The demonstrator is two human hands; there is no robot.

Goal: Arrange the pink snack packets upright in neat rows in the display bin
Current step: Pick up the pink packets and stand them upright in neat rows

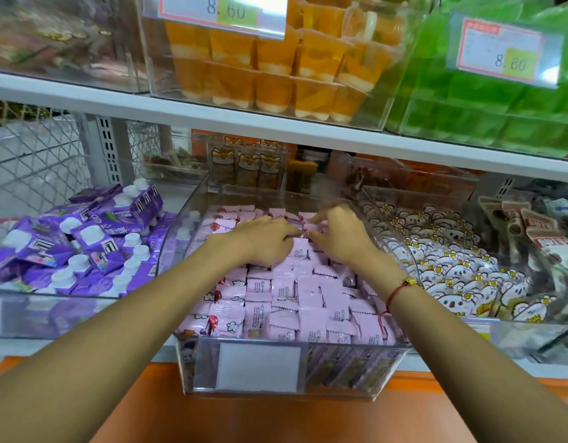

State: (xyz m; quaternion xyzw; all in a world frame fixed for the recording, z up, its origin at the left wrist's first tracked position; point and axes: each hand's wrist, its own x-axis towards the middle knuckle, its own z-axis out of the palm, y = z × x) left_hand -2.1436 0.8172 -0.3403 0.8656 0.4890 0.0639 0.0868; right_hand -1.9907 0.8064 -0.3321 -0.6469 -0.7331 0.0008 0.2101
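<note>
From the orange counter edge (276, 420) I see small pink snack packets (286, 302) on edge in rows filling the clear plastic display bin (385, 356), where near its back wall my left hand (263, 239) and right hand (337, 233) pinch packets with curled fingers, under a white shelf (276, 124).

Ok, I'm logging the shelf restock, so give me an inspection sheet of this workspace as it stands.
Surface: orange counter under a white shelf.
Job's things: pink snack packets mostly upright in rows in the clear display bin; back rows looser.
Clutter: nothing seen.
Grippers: left hand and right hand in the bin's back half, fingers curled on packets.
Cables: nothing seen.
Surroundings: purple pouches, koala packets, orange jelly cups, price tags.
</note>
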